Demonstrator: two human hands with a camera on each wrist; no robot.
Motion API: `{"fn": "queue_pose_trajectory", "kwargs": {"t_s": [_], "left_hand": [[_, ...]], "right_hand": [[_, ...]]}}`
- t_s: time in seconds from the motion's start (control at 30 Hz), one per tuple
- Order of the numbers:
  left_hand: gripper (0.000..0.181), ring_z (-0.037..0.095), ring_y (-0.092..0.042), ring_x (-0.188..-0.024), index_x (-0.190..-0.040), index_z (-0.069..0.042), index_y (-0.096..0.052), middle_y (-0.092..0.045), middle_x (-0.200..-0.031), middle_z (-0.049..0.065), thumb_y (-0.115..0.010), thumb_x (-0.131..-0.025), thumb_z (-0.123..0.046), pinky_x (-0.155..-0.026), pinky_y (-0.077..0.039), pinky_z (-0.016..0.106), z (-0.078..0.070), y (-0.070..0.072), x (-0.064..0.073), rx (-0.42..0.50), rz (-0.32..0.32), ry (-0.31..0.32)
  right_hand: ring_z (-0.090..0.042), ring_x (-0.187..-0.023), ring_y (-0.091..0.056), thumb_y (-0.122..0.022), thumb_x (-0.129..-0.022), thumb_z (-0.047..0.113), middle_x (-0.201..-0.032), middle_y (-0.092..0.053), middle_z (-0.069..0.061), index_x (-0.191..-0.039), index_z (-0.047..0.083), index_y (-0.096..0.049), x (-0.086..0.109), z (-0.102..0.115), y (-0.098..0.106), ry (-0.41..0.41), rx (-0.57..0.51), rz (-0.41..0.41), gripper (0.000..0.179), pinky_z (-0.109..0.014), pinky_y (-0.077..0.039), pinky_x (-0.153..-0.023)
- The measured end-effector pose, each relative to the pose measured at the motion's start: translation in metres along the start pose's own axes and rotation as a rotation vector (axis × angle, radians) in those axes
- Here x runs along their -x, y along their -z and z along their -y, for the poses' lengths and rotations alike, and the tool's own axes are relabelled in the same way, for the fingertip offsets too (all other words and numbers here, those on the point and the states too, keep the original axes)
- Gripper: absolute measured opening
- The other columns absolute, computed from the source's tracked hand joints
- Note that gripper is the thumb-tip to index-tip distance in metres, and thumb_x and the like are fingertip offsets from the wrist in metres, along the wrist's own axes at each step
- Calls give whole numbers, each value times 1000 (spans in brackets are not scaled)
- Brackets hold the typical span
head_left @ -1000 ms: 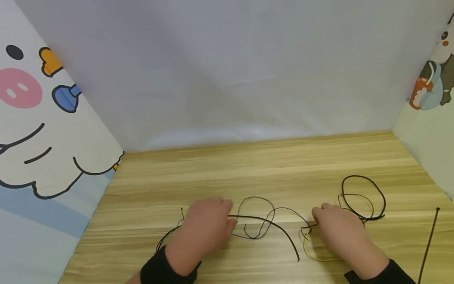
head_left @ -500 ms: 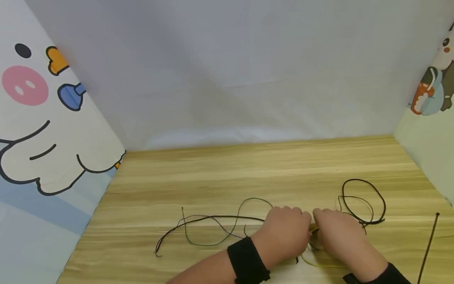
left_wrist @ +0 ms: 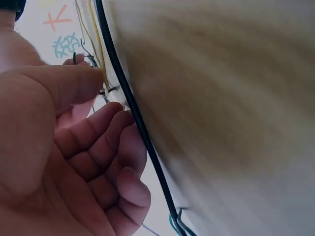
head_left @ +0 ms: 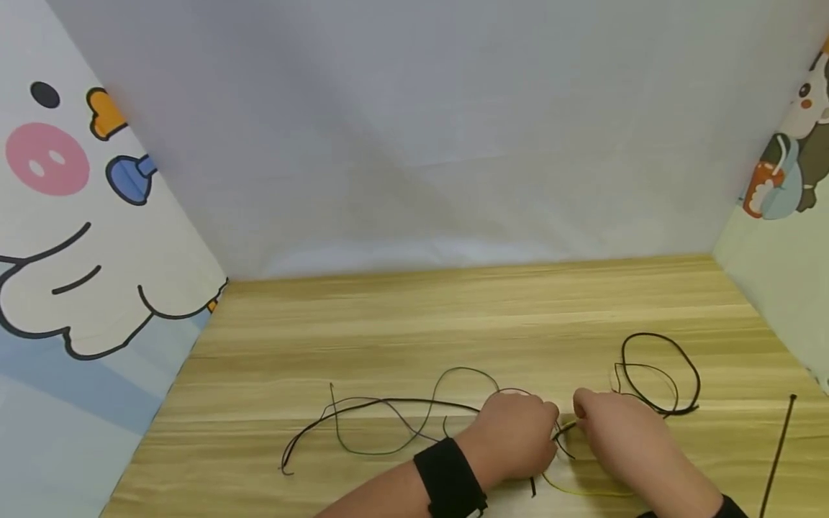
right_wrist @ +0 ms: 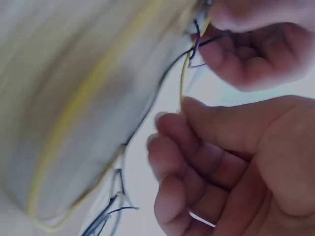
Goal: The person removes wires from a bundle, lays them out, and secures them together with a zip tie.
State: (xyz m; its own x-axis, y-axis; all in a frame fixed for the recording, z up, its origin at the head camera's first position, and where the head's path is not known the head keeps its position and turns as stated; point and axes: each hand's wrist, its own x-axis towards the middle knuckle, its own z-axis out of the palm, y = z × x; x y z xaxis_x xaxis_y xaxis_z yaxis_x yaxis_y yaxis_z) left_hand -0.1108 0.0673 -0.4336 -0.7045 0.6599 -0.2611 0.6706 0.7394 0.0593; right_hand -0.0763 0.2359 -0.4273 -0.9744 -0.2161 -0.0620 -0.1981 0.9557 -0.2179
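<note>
My left hand [head_left: 514, 435] and right hand [head_left: 622, 439] are close together over the table's right middle, with a small gap between them. In the right wrist view, the thumb and index finger of my right hand [right_wrist: 221, 157] pinch a thin yellow wire [right_wrist: 182, 81]. My left hand [left_wrist: 88, 147] has its thumb and index fingertip at the yellow wire [left_wrist: 97, 37], pinching it. A thick black wire [left_wrist: 129, 101] runs past its other fingertips. Dark thin wires cross the yellow one between the hands. A slack bow of yellow wire [head_left: 586, 493] lies below.
A long black wire [head_left: 388, 400] and a thin green wire [head_left: 369, 453] curve across the table [head_left: 388, 324] at left. Behind my right hand lies a coiled black wire [head_left: 698, 381]. A straight black piece [head_left: 778, 453] lies at far right. Cartoon-printed side panels [head_left: 123, 252] and a pale back sheet [head_left: 414, 180] enclose the table.
My left hand has moved right, away from the black wire at left, to beside my right hand. In the last half second the hands have drawn slightly apart, and wire shows between them.
</note>
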Motion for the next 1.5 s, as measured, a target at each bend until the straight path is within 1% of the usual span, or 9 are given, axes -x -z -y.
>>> {"fn": "queue_pose_trajectory", "kwargs": {"t_s": [0.13,0.3,0.47,0.63,0.8,0.87,1.03,1.23,1.5], "left_hand": [[5,6,-53,-60,-101,-32,-67,-53,-69,-10,-62,-103,-32,-54,-46,27,-3,0,0,26,31,24],[12,4,-51,-58,-91,-31,-66,-53,-66,-11,-63,-101,-26,-51,-44,26,0,2,4,97,-7,24],[23,5,-43,-55,-75,-24,-58,-45,-59,-12,-70,-95,-25,-48,-35,22,7,4,11,286,-120,32],[34,5,-41,-50,-97,-20,-51,-44,-59,-12,-78,-91,-39,-50,-32,21,12,6,19,338,-297,77],[16,1,-45,-53,-111,-20,-61,-52,-66,-15,-71,-99,-22,-52,-38,16,24,14,28,590,-332,-108],[13,0,-52,-59,-107,-20,-68,-59,-73,-14,-64,-100,-9,-56,-44,16,30,16,30,804,-254,-178],[19,10,-64,-67,-96,-14,-73,-68,-77,-7,-56,-101,-7,-56,-48,22,34,15,32,1183,-82,-151],[9,4,-61,-63,-90,-12,-71,-65,-74,-10,-71,-92,-4,-57,-48,19,30,7,30,1179,-93,-74],[35,1,-63,-73,-109,-14,-50,-52,-115,-8,-75,-91,2,-66,-50,21,27,11,40,1072,-102,10]], "right_hand": [[-15,-77,-63,-72,-93,3,-91,-70,4,-103,15,-70,5,6,10,28,-134,-33,16,-39,-52,-69],[-2,-73,-50,-70,-93,0,-89,-63,14,-109,16,-71,14,13,16,173,-269,-96,22,-30,-47,-66],[5,-68,-46,-75,-85,-3,-79,-54,22,-96,23,-67,20,19,13,351,-312,-226,29,-23,-45,-60],[6,-75,-55,-78,-75,-5,-86,-59,24,-89,28,-65,24,26,13,508,-322,-364,39,-14,-47,-66],[6,-72,-51,-76,-70,-4,-82,-51,27,-83,29,-58,25,33,18,524,-243,-485,40,-12,-42,-65],[6,-73,-52,-78,-71,-2,-83,-51,28,-87,29,-60,26,35,20,500,-246,-479,39,-13,-43,-64],[0,-78,-53,-84,-72,0,-92,-54,21,-104,21,-60,26,36,19,389,-245,-404,46,-22,-48,-64],[-1,-73,-52,-79,-80,-1,-94,-59,11,-128,14,-54,19,32,13,274,-241,-220,56,-26,-48,-62],[1,-64,-47,-72,-84,-4,-82,-60,14,-130,14,-55,11,25,5,257,-244,-135,52,-26,-45,-60]]}}
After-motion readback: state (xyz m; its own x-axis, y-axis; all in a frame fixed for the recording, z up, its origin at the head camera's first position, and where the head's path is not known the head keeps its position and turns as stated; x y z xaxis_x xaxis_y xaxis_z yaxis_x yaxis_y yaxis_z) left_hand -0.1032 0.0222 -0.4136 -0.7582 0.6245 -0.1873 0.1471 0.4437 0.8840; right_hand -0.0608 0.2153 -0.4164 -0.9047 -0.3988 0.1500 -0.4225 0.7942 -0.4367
